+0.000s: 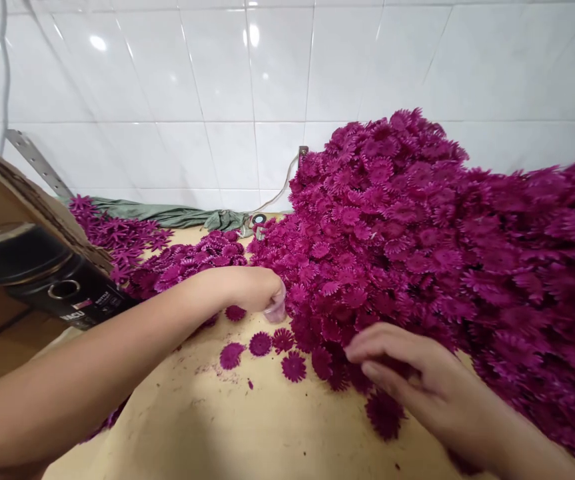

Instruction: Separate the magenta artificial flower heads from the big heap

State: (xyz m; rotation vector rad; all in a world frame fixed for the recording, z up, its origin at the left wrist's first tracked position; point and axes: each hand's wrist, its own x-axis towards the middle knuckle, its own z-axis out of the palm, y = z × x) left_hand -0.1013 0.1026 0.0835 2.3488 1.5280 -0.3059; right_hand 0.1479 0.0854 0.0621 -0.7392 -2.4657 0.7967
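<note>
My left hand [262,288] bends down at a small clear plastic cup [276,313] on the table. Its fingers are hidden in or behind the cup, so whether they pinch anything does not show. At the front edge of a large heap of magenta artificial flower heads [367,240] is my right hand [417,377]. Its fingers are loosely curved, the thumb stands apart from them, and nothing shows between them. Several single flower heads lie flat between the hands, among them one toothed disc [294,367]. Another flower head [385,415] lies just below my right fingers.
Smaller piles of purple petal pieces [117,233] and layered flowers [187,263] lie at left. A black bottle [62,280] leans by a cardboard box [27,193]. Green cloth [167,212] and a cable [282,190] run along the tiled wall [227,80]. Crumbs dot the tabletop [247,427].
</note>
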